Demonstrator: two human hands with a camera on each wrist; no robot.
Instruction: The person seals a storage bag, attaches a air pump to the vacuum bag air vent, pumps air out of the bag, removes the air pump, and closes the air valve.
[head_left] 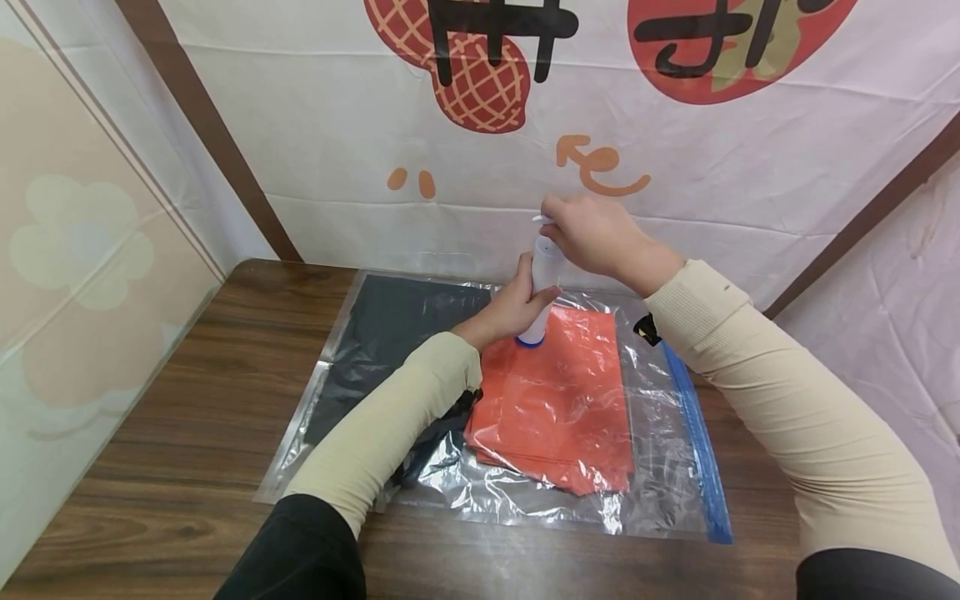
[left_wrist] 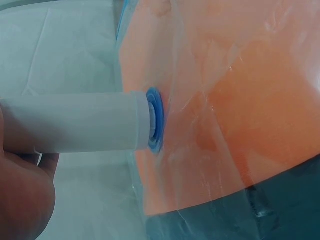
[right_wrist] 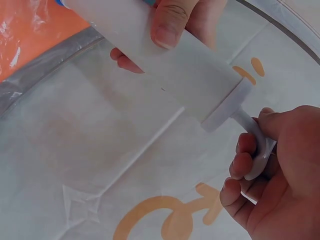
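A white hand pump (head_left: 547,262) stands slightly tilted on a clear vacuum storage bag (head_left: 660,467). My left hand (head_left: 516,307) grips the pump's white barrel (left_wrist: 85,122), its thumb across the side. My right hand (head_left: 596,237) holds the pump's handle (right_wrist: 257,147) at the top, fingers curled round it; in the right wrist view a short rod shows between handle and barrel cap. At the pump's lower end, a blue ring (left_wrist: 156,120) meets the bag. Under the film lie a folded orange-red sheet or stack (head_left: 551,408) and a dark folded piece (head_left: 412,321).
The bag lies on a brown wooden table (head_left: 172,417), its blue zip strip (head_left: 697,450) along the right side. White printed fabric (head_left: 330,125) hangs right behind the table, and more fabric hangs at left and right.
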